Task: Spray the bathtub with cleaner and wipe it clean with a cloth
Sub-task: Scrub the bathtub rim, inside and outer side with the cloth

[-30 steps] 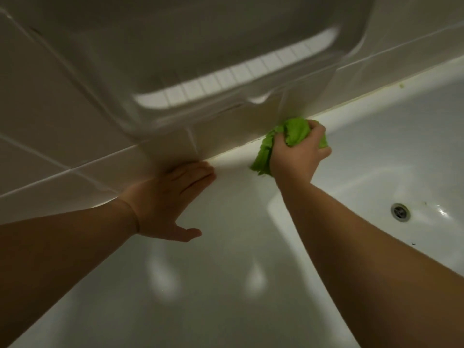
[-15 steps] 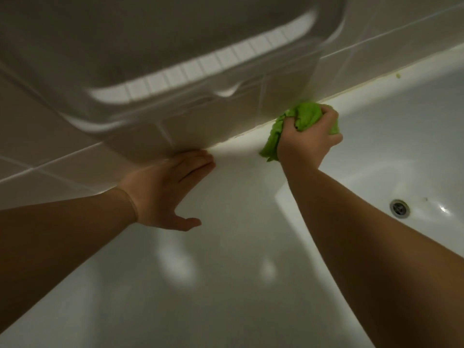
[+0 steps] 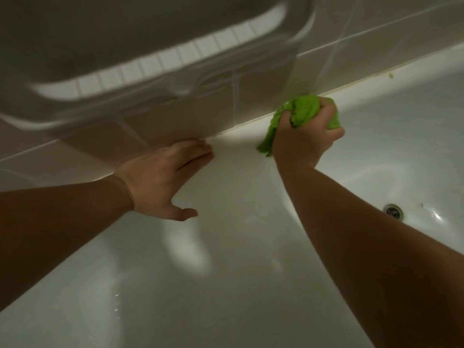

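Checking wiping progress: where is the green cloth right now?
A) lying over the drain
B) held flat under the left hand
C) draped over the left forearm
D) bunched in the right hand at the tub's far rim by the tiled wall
D: the right hand grips the bunched green cloth against the bathtub rim beside the tiled wall.

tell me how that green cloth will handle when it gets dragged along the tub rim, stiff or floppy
Probably floppy: the green cloth is bunched in the right hand, with a loose tail drooping below the fist. It looks light, since the bunch holds its shape in the grip. On the glossy bathtub rim it should slide easily, though the trailing tail may fold under.
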